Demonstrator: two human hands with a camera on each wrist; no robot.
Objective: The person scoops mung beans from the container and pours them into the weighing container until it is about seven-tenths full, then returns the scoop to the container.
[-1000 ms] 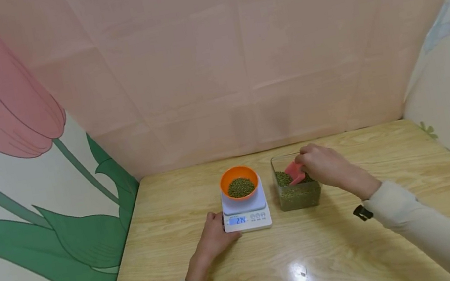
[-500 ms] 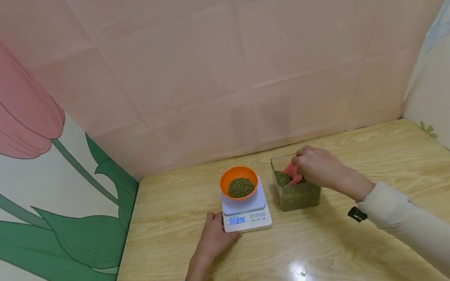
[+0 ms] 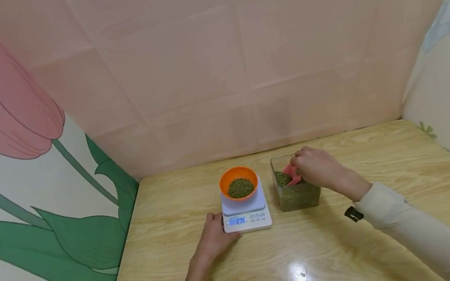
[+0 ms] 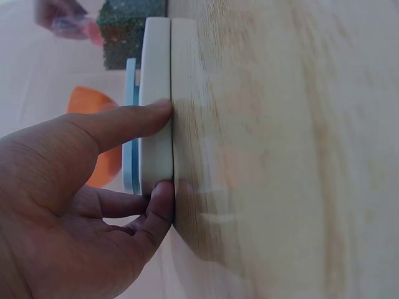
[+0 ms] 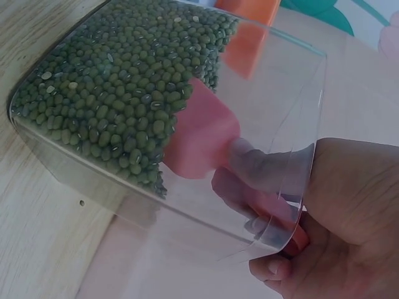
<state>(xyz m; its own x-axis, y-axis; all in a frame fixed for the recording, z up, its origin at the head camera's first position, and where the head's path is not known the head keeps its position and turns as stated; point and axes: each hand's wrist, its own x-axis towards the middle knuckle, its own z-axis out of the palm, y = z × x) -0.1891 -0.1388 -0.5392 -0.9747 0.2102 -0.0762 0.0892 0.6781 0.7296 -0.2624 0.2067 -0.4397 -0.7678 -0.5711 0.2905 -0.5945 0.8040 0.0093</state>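
My right hand (image 3: 317,168) grips the handle of a pink scoop (image 5: 202,134) inside a clear square container (image 3: 300,200). In the right wrist view, the scoop's blade is pushed into the green mung beans (image 5: 118,87), so its front end is hidden. Left of the container stands a white kitchen scale (image 3: 248,221) with a lit display. An orange bowl (image 3: 226,179) with a heap of mung beans (image 3: 240,188) rests on its platform. My left hand (image 3: 215,237) holds the scale's front left corner, the thumb on the front face (image 4: 156,149) and fingers at the side.
The wooden table (image 3: 164,206) meets a pink cloth backdrop (image 3: 194,65) just behind the scale and container. Flower-patterned panels (image 3: 22,246) close off the left and right sides. One loose bean (image 5: 81,203) lies on the table beside the container.
My right hand has shifted slightly left with the scoop, inside the container. My left hand, the scale and the bowl stay in place.
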